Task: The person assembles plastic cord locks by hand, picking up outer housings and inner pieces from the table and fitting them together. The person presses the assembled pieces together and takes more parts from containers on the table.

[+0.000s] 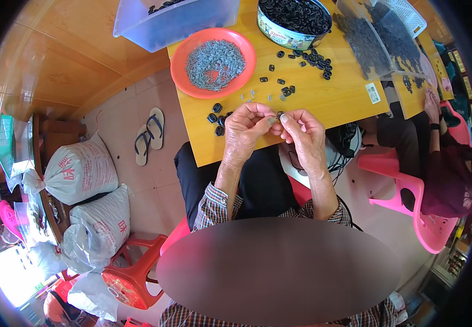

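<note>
Yellow tabletop [350,103], L to R: orange plate [178,64] w/ grey bits [209,61]; L hand [245,131] pinched narrow; tiny dark pc [280,114] btwn both sets of fingertips; R hand [308,135] likewise pinched. Tip: pinch lightly, thumbs steady, pc over the tabletop so a drop prob. lands there.

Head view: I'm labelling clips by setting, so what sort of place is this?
Probably a small hand-assembly workshop, perhaps in a home: a red bowl of small grey pieces and a round tin of black parts share a yellow table, with bulging white sacks nearby.
</note>
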Motion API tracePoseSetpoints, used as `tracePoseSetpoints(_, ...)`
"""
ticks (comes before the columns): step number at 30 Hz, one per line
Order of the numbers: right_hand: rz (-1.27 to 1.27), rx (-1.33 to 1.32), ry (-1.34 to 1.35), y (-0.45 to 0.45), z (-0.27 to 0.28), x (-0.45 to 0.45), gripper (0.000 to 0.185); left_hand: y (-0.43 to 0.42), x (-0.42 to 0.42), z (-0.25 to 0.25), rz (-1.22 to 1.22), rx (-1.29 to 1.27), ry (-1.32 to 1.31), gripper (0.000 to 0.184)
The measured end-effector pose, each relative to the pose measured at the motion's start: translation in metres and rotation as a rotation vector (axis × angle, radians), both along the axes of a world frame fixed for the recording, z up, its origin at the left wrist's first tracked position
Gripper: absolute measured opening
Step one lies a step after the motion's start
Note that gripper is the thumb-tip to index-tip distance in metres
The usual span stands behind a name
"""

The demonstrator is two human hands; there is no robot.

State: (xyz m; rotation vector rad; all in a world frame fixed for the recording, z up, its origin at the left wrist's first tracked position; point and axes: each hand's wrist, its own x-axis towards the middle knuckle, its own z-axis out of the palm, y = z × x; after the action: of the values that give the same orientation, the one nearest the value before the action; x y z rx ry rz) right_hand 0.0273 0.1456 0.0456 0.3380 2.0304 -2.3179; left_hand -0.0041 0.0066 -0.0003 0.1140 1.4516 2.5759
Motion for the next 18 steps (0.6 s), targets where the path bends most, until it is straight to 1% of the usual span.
tracePoseSetpoints(12, 0.006, -0.009, 0.016, -0.0016, -0.0005, 0.0007, 0.014, 0.0003, -0.0002, 0.0008, 0.003, -0.010, -0.013, 0.012)
tracePoseSetpoints(18, -0.019, 0.019, 0.112, -0.0041, -0.0038, 0.0014, 0.012, 0.0005, 0.0006, 0.0024, 0.001, 0.002, -0.016, 0.011)
